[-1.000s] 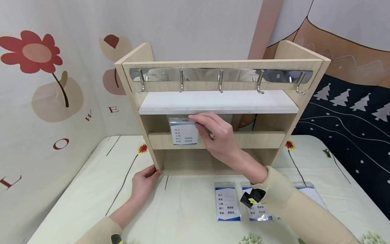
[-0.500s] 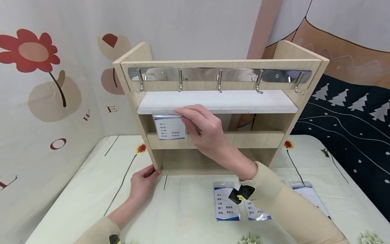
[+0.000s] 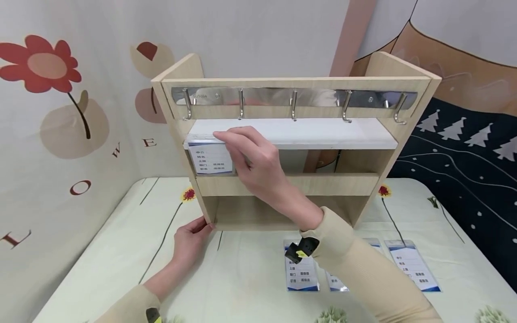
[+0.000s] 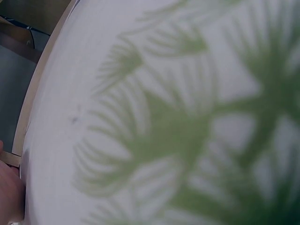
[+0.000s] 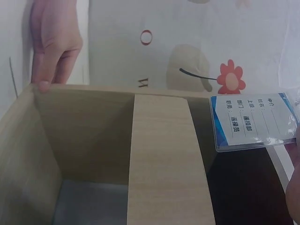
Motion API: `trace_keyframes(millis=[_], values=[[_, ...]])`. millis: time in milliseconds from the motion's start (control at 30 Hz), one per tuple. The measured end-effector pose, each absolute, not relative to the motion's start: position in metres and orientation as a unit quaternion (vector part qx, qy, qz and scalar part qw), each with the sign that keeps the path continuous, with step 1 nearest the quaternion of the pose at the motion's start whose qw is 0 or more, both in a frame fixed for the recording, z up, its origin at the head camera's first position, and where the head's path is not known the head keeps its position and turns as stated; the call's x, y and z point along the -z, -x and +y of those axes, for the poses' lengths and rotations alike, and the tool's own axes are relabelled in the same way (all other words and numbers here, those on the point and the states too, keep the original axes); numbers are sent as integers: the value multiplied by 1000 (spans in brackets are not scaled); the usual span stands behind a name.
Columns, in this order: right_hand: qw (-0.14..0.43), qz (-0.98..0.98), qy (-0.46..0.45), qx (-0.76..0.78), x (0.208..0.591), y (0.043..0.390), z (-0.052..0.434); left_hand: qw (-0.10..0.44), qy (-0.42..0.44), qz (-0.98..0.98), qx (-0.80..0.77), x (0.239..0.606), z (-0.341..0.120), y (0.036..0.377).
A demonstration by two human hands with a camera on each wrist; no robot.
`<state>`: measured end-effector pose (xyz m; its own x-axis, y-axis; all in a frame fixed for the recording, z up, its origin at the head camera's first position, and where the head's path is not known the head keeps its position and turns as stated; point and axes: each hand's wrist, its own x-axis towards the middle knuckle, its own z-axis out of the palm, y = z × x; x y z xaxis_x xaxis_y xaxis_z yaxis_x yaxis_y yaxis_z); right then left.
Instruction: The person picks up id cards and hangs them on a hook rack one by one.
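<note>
Head view: right hand [image 3: 258, 166] pinched a badge card [image 3: 213, 158] by its top edge at the rack's [image 3: 296, 184] white shelf [image 3: 323, 133], left end; left hand [image 3: 190, 238] gripped the rack's lower left corner on the bench [image 3: 250, 273]. Right wrist view: card [image 5: 253, 123] hung beside the crossbar [image 5: 164, 159]. Left wrist view: only blurred cloth.

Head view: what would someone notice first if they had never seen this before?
First, the wooden rack standing in the middle of the table, with a row of shiny hooks along its top. Next, the right hand holding a badge up near the rack's left end, under the leftmost hook, while the left hand grips the rack's lower left corner. More badges lie flat on the table in front.
</note>
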<state>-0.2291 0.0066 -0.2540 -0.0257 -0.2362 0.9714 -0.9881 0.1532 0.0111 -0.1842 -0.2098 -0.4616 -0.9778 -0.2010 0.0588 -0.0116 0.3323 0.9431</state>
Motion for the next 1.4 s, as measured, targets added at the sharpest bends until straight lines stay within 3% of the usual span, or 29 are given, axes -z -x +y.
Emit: trace_keyframes(millis=[1400], values=[[473, -594, -504, -411, 238, 225, -28, 93, -65, -817, 565, 461, -209, 185]])
